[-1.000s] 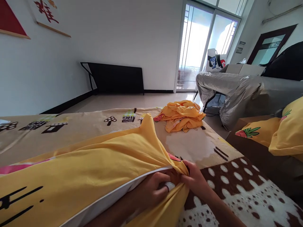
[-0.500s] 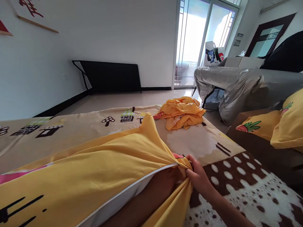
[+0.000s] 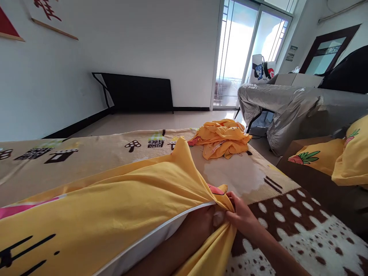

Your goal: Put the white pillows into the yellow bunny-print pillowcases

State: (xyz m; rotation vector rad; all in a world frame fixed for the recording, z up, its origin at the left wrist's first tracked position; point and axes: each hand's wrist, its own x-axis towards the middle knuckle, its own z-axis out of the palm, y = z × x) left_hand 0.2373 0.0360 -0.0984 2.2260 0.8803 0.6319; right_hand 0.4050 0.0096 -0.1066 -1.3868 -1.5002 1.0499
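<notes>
A large yellow fabric cover [image 3: 123,195] with a white zipper edge stretches from the lower left to the centre. My left hand [image 3: 205,218] reaches inside its opening, with its fingers mostly hidden by the cloth and a bit of white stuff showing beside them. At the gathered end of the cover, my right hand [image 3: 238,212] pinches the bunched yellow fabric between thumb and fingers. The two hands are close together, the left one inside the cloth and the right one outside it.
A patterned blanket [image 3: 247,180] lies under the cover. Behind is a crumpled yellow cloth pile [image 3: 222,138]. To the right, yellow pillows [image 3: 319,155] rest by a brown box, near a table under silver sheeting [image 3: 299,99]. A black folded frame [image 3: 138,94] leans on the wall.
The view has shifted slightly. A corner of yellow fabric now sticks up above my right hand's fingers, and more white stuff shows between the hands. Both hands stay in nearly the same place.
</notes>
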